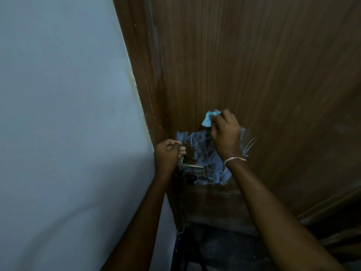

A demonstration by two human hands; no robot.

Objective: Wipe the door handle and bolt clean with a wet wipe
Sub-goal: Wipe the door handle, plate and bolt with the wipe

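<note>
A brown wooden door fills the right of the head view. Its metal lever handle sticks out near the door's left edge, with a dark key or bolt part just below it. My left hand is closed around the door's edge just above the handle. My right hand, a bracelet on its wrist, presses a crumpled pale blue wet wipe against the door above and right of the handle. Blue scribbles mark the door between my hands.
A pale blue-white wall takes up the left half, meeting the brown door frame. Dark floor shows below the door. A raised moulding runs across the door's lower right.
</note>
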